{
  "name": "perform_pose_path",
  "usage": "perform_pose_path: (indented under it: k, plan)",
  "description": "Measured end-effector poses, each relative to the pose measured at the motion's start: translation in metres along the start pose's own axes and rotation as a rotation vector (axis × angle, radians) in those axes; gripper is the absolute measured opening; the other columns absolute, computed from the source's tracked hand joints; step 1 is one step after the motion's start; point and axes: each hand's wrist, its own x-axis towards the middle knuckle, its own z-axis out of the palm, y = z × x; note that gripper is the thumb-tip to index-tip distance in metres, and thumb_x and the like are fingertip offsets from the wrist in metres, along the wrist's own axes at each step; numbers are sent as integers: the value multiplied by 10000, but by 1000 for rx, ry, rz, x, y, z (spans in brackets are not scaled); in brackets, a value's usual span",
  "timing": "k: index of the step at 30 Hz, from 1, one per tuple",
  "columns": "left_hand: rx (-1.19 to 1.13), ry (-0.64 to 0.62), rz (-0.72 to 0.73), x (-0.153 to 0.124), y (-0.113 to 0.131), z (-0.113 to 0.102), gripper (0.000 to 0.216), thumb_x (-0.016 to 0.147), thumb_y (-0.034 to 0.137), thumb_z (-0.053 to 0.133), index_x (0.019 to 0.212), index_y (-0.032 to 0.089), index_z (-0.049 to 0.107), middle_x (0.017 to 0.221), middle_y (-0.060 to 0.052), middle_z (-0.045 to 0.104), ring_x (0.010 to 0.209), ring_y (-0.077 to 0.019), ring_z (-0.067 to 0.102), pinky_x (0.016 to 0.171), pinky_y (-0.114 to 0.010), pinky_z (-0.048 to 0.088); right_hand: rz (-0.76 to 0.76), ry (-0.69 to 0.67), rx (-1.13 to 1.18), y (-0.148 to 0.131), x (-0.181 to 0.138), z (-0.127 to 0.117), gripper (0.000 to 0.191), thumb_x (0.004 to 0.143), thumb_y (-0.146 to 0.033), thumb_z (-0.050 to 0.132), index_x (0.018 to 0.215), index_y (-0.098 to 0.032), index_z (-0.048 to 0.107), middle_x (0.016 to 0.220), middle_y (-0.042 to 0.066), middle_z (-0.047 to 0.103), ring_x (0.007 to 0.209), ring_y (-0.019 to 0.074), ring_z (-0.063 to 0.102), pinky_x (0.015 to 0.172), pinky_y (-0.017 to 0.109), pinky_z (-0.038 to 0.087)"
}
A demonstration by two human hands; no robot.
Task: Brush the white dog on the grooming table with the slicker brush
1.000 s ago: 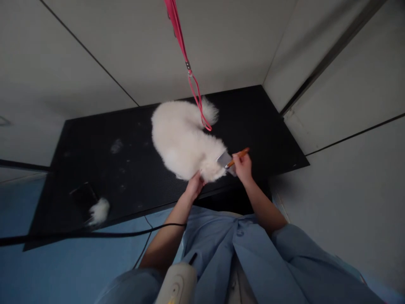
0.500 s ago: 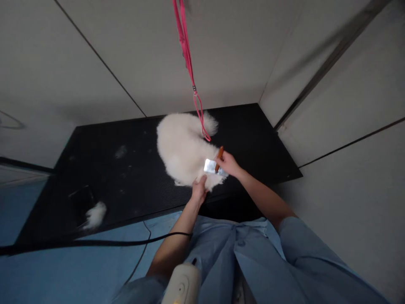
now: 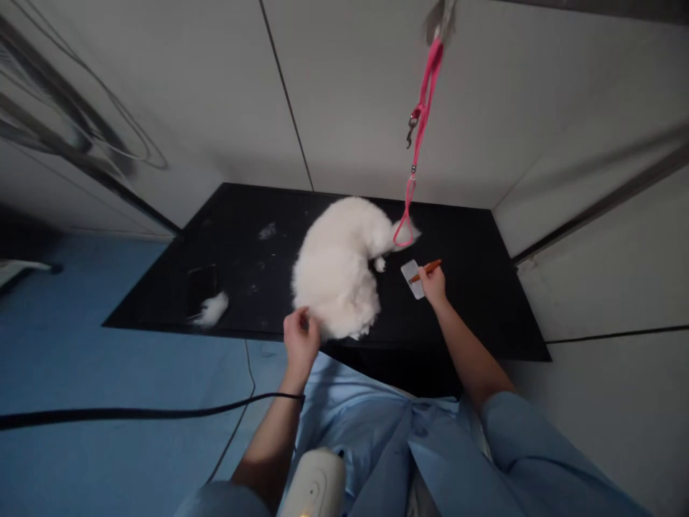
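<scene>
A white, fluffy animal (image 3: 339, 266) lies curled on a black grooming table (image 3: 463, 309); whether it is a dog or a cat I cannot tell. My right hand (image 3: 433, 283) is closed round the orange handle of a slicker brush (image 3: 413, 278), held to the right of the animal and apart from its coat. At the animal's lower left side is my left hand (image 3: 301, 336), fingers curled and thumb and forefinger close together. Anything between those fingertips is too small to make out.
A pink grooming noose (image 3: 423, 108) hangs with its loop in front of the animal's far end. Loose white fur (image 3: 212, 309) lies at the table's left. A black cable (image 3: 151, 414) crosses low on the left, and a pale device (image 3: 315, 485) is at the bottom.
The brush has left the coat and moved right, its head turned. My left hand has moved off the animal's near end to its left side. The view has shifted left.
</scene>
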Motion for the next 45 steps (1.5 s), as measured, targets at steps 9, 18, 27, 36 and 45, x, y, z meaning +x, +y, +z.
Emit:
perform_pose_path:
  k: [9, 18, 27, 36, 45]
  plan:
    - [455, -358, 150, 1, 47, 108, 232, 641, 153, 754, 835, 143, 627, 976, -194, 650, 1143, -374, 523, 1046, -458, 312, -95, -233, -56, 12, -63, 0, 162, 646, -289, 684, 772, -217, 612, 737, 17, 652, 701, 205, 625, 746, 365, 509]
    - [202, -240, 138, 17, 0, 24, 307, 791, 228, 577, 523, 203, 428, 501, 22, 420, 521, -130, 397, 573, -232, 318, 26, -474, 433, -35, -82, 58, 296, 639, -427, 702, 776, -193, 584, 712, -2, 654, 670, 168, 616, 683, 303, 514]
    - [-26, -152, -47, 16, -27, -9, 270, 711, 120, 583, 496, 192, 437, 508, 32, 402, 537, -117, 349, 572, -233, 310, -50, -696, 459, -57, -104, 79, 235, 681, -386, 675, 794, -198, 593, 817, 28, 673, 749, 181, 636, 748, 337, 515]
    - [-69, -136, -160, 12, -36, -12, 243, 680, 47, 580, 499, 181, 491, 542, 24, 443, 598, -136, 422, 660, -228, 382, -81, -472, 426, -61, -110, 78, 230, 727, -383, 647, 855, -211, 566, 872, 43, 666, 796, 193, 642, 780, 351, 524]
    - [-62, -132, -103, 18, -49, -17, 93, 606, 110, 560, 567, 191, 585, 610, -2, 580, 647, -160, 510, 702, -250, 445, -77, -346, 373, -61, -107, 76, 241, 747, -403, 624, 874, -212, 553, 887, 50, 669, 830, 203, 647, 825, 375, 524]
